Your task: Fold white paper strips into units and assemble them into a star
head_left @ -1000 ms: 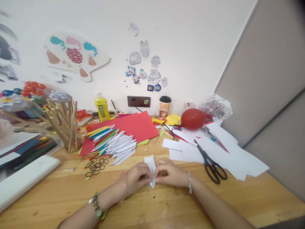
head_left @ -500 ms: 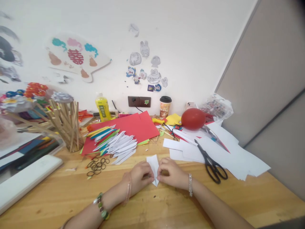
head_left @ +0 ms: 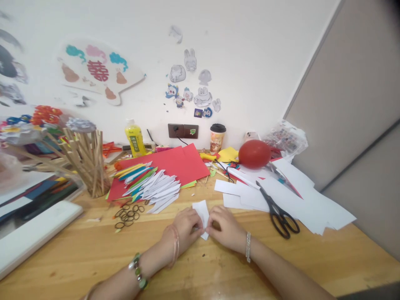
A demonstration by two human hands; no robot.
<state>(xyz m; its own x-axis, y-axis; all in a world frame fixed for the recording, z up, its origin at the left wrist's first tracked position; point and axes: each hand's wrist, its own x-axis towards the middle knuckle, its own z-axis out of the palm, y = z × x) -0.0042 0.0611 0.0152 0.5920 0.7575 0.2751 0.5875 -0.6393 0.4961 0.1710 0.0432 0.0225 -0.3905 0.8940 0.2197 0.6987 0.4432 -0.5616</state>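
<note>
A small folded piece of white paper (head_left: 201, 210) lies on the wooden table, its lower end tapering to a point. From the left, my left hand (head_left: 186, 227) pinches its edge with thumb and fingertips. My right hand (head_left: 223, 227) pinches the opposite edge, so the two sets of fingertips nearly meet near the paper's lower part. The fingers hide part of the paper. Left of my hands sit several dark elastic rings (head_left: 128, 216). Behind these rests a pile of folded white paper strips (head_left: 161, 187) beside coloured ones.
Black-handled scissors (head_left: 278, 212) lie on white sheets (head_left: 312, 204) to the right. Red card (head_left: 184, 162), a red balloon (head_left: 254, 154), a lidded cup (head_left: 217, 139) and a yellow bottle (head_left: 135, 139) stand along the wall. Wooden sticks (head_left: 90, 166) and a long white case (head_left: 40, 233) are at left.
My fingertips have drawn closer together across the lower part of the white paper. The left hand has shifted slightly right; the paper stays between both hands.
</note>
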